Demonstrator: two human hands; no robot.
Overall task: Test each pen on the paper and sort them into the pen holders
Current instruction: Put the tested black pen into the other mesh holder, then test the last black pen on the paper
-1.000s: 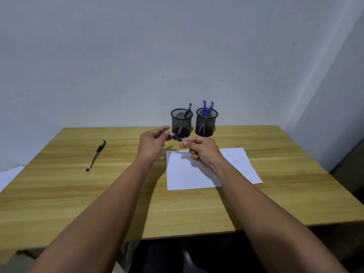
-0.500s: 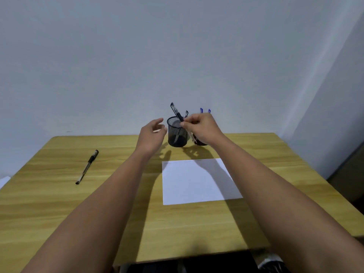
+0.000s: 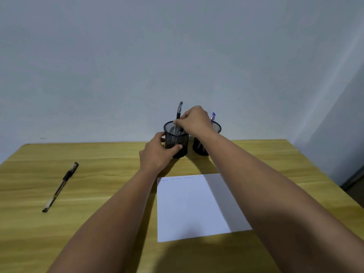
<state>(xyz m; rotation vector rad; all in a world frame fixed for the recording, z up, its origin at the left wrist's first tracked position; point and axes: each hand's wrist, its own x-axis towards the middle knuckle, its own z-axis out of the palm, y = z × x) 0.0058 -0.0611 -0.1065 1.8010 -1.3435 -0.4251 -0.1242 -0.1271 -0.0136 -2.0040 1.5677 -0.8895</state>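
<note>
Two black mesh pen holders stand at the table's far edge. My left hand (image 3: 157, 152) grips the left holder (image 3: 176, 138) from its side. My right hand (image 3: 194, 120) hovers over that holder's rim and pinches a black pen (image 3: 178, 115) that stands upright, its lower part inside the holder. The right holder (image 3: 201, 147) is partly hidden behind my right forearm; a blue pen (image 3: 212, 116) pokes out of it. Another black pen (image 3: 61, 187) lies on the table to the left. A white paper (image 3: 189, 207) with small scribbles along its top edge lies in front of the holders.
The wooden table (image 3: 98, 194) ends at a plain wall just behind the holders. A dark gap shows past the table's right edge.
My right hand lowered the black pen into the left holder. My left hand moved forward and took hold of that holder. The camera view came closer.
</note>
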